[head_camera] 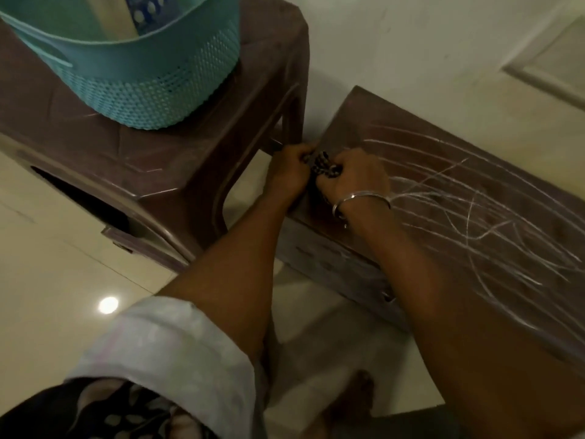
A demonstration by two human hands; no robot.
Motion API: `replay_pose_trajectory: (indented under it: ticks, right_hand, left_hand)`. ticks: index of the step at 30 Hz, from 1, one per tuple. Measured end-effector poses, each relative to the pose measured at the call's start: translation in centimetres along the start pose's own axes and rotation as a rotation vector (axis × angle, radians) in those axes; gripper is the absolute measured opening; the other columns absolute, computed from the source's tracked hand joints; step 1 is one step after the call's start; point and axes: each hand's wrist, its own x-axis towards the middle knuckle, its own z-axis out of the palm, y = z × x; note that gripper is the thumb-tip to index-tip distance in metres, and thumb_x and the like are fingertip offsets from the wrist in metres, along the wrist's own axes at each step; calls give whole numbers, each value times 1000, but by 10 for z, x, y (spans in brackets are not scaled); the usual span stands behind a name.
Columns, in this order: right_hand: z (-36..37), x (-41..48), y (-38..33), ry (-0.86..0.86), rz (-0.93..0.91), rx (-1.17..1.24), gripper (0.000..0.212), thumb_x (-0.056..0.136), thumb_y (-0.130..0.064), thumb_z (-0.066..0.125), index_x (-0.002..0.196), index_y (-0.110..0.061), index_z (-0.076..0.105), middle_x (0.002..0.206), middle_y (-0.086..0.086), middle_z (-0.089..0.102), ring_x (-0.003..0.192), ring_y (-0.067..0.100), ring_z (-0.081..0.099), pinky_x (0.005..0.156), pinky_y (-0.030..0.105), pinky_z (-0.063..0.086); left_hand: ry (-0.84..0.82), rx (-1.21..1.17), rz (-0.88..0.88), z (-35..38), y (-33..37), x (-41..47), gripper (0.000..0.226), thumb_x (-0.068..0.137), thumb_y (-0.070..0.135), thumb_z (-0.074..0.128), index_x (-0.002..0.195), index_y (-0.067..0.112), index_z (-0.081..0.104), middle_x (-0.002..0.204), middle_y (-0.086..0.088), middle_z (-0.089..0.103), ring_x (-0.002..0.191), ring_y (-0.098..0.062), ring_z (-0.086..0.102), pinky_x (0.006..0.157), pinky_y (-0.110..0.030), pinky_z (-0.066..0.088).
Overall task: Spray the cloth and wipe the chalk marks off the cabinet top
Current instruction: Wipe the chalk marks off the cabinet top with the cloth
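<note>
On my feed the left hand (289, 175) and right hand (354, 179) are both curled tight round the dark patterned cloth (323, 164), bunched between them at the corner of the cabinet top (380, 122); chalk marks (474, 210) scrawl away to the right of the grip; silver bangle (361, 199) on the right wrist; left of the grip, a brown stool (152, 147) carrying a teal basket (142, 80).
</note>
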Motion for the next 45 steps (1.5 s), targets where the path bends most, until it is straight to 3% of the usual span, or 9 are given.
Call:
replay_pose_trajectory:
  ticks: [4,9,14,21,26,30,35,39,45]
  right_hand:
    - [2,10,7,7,-5,42,22,75,-40,65,76,-18,68,73,1,60,68,21,57,56,26,33]
    - [3,57,10,-18,33,32,38,71,-48,67,94,-19,70,87,5,67,77,26,65,57,27,38]
    - [3,38,11,-51,-59,-25,25,75,-41,68,86,-18,70,80,5,64,75,27,62,57,26,35]
    - [-9,98,10,-81,9,25,28,78,-43,65,92,-20,71,96,6,67,92,24,63,79,29,52]
    - [-1,71,17,-76,-67,-18,21,77,-41,69,85,-22,68,74,-1,53,72,24,58,61,26,37]
    - [-13,101,21,-135,-71,14,20,78,-34,70,64,-25,59,71,-5,53,74,15,53,65,25,41]
    - [-9,131,22,-76,-36,-23,33,78,-35,71,103,-14,69,95,6,66,84,20,61,70,25,45]
    - [-10,121,33,-71,-105,-50,25,78,-43,67,89,-20,70,87,4,64,88,26,64,67,27,43]
    - [-21,162,30,4,89,44,39,72,-38,71,103,-15,70,97,8,66,90,28,66,70,28,46]
  left_hand:
    - [11,-42,-14,1,-2,4,37,99,10,54,136,14,60,135,-8,63,122,-14,56,73,3,35]
    - [11,-15,-26,4,-3,13,39,101,9,50,138,19,59,139,-4,60,128,-15,53,88,-6,35]
    - [35,-53,-54,7,0,19,46,95,-6,46,133,13,62,135,-6,62,121,-9,51,75,8,33]
    - [24,-2,-36,9,-2,24,42,101,10,48,140,24,57,141,-2,60,131,-21,52,98,-19,40]
    - [47,58,-56,14,1,26,40,102,8,44,137,19,59,140,-7,60,131,-26,52,98,-23,37]
    - [55,71,-27,15,0,25,37,103,16,47,136,22,60,136,-4,63,127,-23,56,90,-19,35]
    - [59,47,19,16,3,30,30,103,25,52,130,21,65,127,-2,68,118,-19,60,84,-16,37]
    - [60,34,27,17,2,34,30,103,24,50,130,21,66,126,-4,69,117,-21,61,82,-16,40]
    - [56,30,27,16,3,35,32,104,22,49,131,23,64,123,-3,70,107,-9,61,66,1,37]
